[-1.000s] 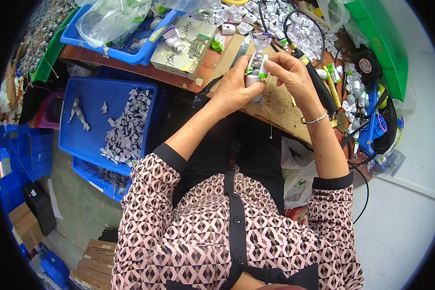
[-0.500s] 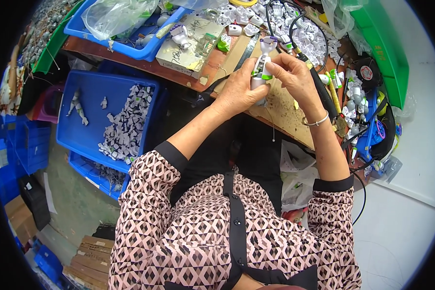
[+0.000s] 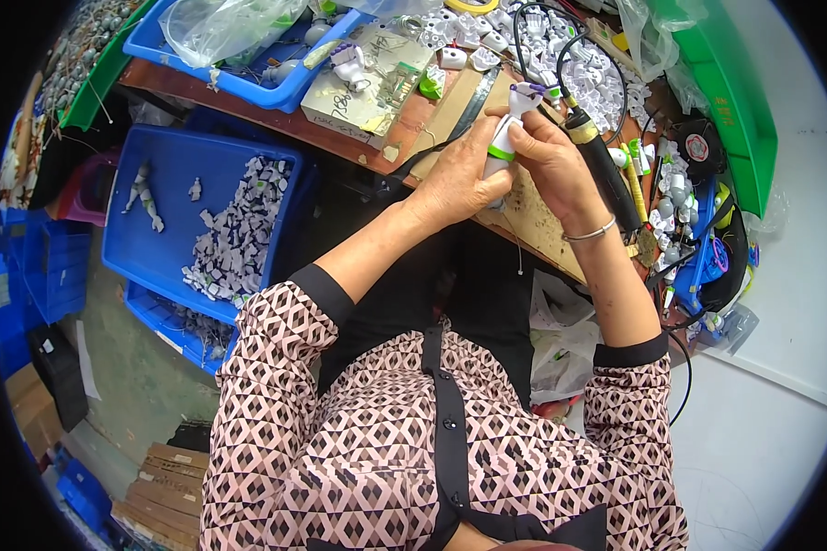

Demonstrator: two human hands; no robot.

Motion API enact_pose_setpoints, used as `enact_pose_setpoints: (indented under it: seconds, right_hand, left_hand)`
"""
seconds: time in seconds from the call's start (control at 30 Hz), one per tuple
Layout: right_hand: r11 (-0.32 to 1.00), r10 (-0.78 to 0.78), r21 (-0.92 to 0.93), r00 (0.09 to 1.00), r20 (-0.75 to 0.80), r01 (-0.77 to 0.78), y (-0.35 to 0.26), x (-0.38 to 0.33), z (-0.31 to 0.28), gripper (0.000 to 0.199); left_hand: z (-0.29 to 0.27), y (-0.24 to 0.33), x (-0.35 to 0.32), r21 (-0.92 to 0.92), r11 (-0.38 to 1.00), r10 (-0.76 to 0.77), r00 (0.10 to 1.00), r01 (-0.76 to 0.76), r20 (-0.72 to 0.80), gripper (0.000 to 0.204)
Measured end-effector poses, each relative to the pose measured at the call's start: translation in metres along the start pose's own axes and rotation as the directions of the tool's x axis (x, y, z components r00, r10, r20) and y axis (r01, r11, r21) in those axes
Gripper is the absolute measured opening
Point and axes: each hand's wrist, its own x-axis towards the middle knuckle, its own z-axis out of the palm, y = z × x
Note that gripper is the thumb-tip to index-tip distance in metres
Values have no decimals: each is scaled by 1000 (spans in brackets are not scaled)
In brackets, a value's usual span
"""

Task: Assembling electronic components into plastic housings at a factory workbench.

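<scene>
A small white toy figure (image 3: 508, 129) with a green band and a purple tip stands upright between both my hands over the wooden workbench (image 3: 533, 216). My left hand (image 3: 457, 180) wraps around its lower body. My right hand (image 3: 549, 156) pinches its upper part, a silver bangle on that wrist. A black-handled tool (image 3: 602, 165) with a cord lies just right of my right hand. Several more white figures (image 3: 524, 37) are heaped on the bench behind my hands.
A blue bin (image 3: 170, 220) of several white parts sits low at my left, another blue bin (image 3: 239, 55) with a plastic bag at the bench's far left. A green tray (image 3: 721, 92) stands at the right. Tools and small parts (image 3: 680, 211) crowd the bench's right end.
Both hands with the figure have stayed together over the bench, working at its upper part. The camera view has shifted slightly; the bins and bench items have not moved.
</scene>
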Motion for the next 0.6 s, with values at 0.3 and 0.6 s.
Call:
enact_pose_setpoints:
  seconds: [0.3,0.6]
  right_hand:
    - [977,-48,204,994,-102,69,14,-2,6,26]
    - [966,-214,129,972,-99,225,12,-20,8,33]
  left_hand:
    - [-1,1,3,-8,1000,-28,997,28,73,57]
    - [-32,22,10,-27,997,-58,943,71,328,55]
